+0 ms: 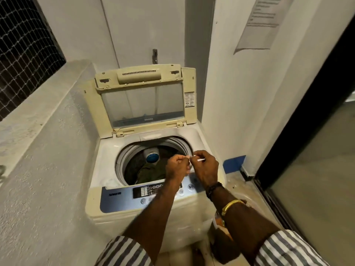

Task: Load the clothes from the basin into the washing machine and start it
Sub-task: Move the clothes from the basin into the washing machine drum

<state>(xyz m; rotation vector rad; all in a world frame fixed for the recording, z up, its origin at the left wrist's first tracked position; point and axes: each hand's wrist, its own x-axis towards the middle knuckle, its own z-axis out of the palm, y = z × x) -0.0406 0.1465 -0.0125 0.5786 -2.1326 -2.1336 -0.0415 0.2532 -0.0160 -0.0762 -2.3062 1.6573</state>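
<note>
A cream top-loading washing machine (107, 156) stands in front of me with its lid (142, 100) raised upright. Dark green clothes (151, 171) lie inside the drum around a white and blue centre cap (152, 156). Both hands hover over the drum's right front rim. My left hand (177, 167) and my right hand (205, 167) together pinch a small white packet (190, 157) between their fingertips. The blue control panel (123, 196) with buttons runs under my forearms. No basin is in view.
A rough grey wall ledge (38, 116) runs along the left, with a netted window (21, 45) above it. White walls close in behind and to the right. A dark-framed glass door (315, 169) stands at the right. Some brown and orange items (221, 227) sit low beside the machine.
</note>
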